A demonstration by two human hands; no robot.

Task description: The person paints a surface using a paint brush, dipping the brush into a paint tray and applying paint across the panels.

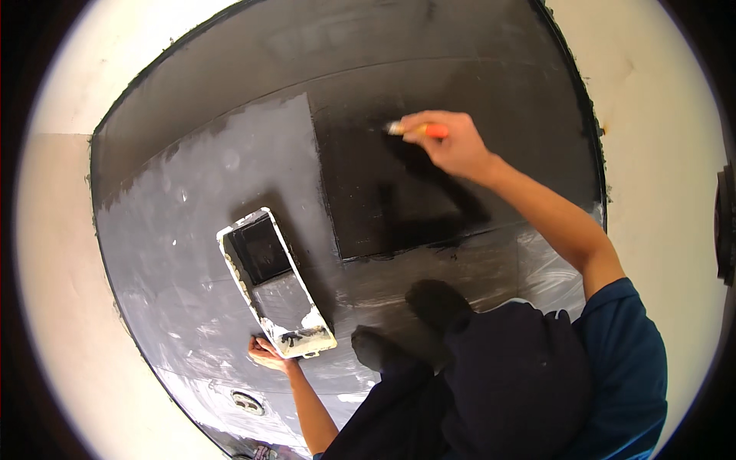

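Note:
My right hand [452, 144] reaches forward and grips a paintbrush [414, 130] with an orange handle; its bristles touch a glossy black, freshly coated patch [383, 192] of the floor. My left hand [267, 353] holds the near end of a white paint tray [277, 287] low over the floor. The tray's deep end holds black coating and its ramp is smeared grey. My dark trouser legs and shoes [433, 303] stand on the grey surface beside the tray.
The grey-coated floor [169, 230] is bounded by pale walls [659, 92] on the left and right, with a black edge line along them. A small round floor drain [248, 402] lies near my left forearm. Wet sheen shows near my feet.

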